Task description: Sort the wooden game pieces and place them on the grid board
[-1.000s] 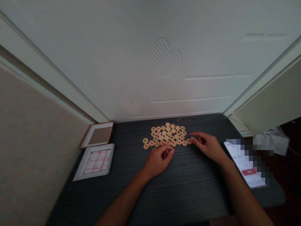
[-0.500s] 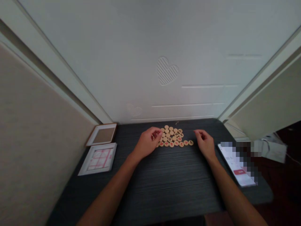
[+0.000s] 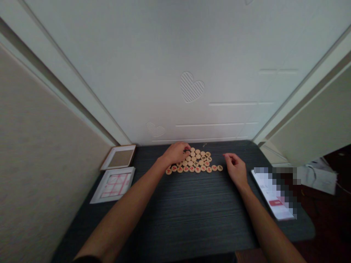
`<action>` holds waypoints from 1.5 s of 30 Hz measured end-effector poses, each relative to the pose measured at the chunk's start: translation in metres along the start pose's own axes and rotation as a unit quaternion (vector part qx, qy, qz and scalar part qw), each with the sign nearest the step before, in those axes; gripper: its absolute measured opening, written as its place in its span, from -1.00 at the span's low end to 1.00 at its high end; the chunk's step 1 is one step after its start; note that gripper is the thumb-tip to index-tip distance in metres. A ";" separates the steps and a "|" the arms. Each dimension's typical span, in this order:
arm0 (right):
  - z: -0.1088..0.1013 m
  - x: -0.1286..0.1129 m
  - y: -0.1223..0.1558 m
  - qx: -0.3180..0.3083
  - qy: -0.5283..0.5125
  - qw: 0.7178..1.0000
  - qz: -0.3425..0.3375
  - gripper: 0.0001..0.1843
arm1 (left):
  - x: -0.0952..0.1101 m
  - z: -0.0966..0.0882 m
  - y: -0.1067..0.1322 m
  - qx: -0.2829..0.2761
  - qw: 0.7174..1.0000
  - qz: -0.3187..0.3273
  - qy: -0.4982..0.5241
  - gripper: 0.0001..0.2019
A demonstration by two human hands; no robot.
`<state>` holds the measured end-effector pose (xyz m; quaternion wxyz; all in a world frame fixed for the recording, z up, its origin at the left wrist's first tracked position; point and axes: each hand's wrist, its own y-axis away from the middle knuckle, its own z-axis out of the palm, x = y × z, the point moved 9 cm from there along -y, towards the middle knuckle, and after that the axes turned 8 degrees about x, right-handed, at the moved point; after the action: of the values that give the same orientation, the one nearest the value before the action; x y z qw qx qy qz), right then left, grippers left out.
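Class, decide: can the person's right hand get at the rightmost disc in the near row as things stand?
Probably yes. The right hand rests just right of that disc, with only bare table between them and nothing lying in the gap.

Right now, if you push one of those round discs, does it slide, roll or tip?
Probably slides flat: the discs lie face-up, low and wide. Likely light and stiff; they look wooden. They sit edge to edge, so a push would probably shunt neighbours.
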<state>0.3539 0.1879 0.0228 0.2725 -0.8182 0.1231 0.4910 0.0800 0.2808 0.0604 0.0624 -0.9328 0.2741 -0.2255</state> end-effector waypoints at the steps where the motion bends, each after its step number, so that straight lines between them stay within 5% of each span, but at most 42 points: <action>1: 0.000 0.000 0.000 -0.002 -0.002 1.000 -0.002 -0.51 | 0.000 -0.001 0.001 -0.002 1.000 -0.002 -0.005 -0.76; 21: 0.002 -0.002 0.000 -0.003 -0.009 1.000 -0.004 -0.47 | 0.000 -0.003 -0.006 0.018 0.999 -0.034 -0.037 -0.84; 27: 0.000 -0.004 0.001 -0.001 -0.006 1.000 -0.005 -0.51 | 0.001 -0.015 -0.007 0.054 0.997 -0.061 0.010 -0.88; 31: -0.002 -0.013 0.004 0.011 0.003 1.000 -0.021 -0.53 | 0.019 -0.028 0.011 0.079 0.988 -0.066 0.112 -0.76; 33: -0.003 -0.023 0.009 0.018 0.012 0.999 -0.041 -0.56 | 0.030 -0.024 0.031 0.064 0.942 -0.099 0.314 -0.72; 36: 0.000 -0.046 0.022 0.012 0.008 0.995 -0.094 -0.65 | 0.043 -0.008 0.067 0.031 0.863 -0.159 0.479 -0.71; 41: 0.020 -0.094 0.059 -0.065 -0.019 0.970 -0.235 -0.79 | 0.050 0.025 0.107 -0.002 0.760 -0.220 0.611 -0.71; 45: 0.037 -0.120 0.090 -0.120 -0.055 0.933 -0.335 -0.65 | 0.048 0.044 0.114 0.001 0.707 -0.255 0.660 -0.67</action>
<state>0.2255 0.1271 0.0844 0.3275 -0.8102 -0.2331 0.4265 0.0804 0.1583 0.0124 -0.1931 -0.5801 -0.0029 -0.7914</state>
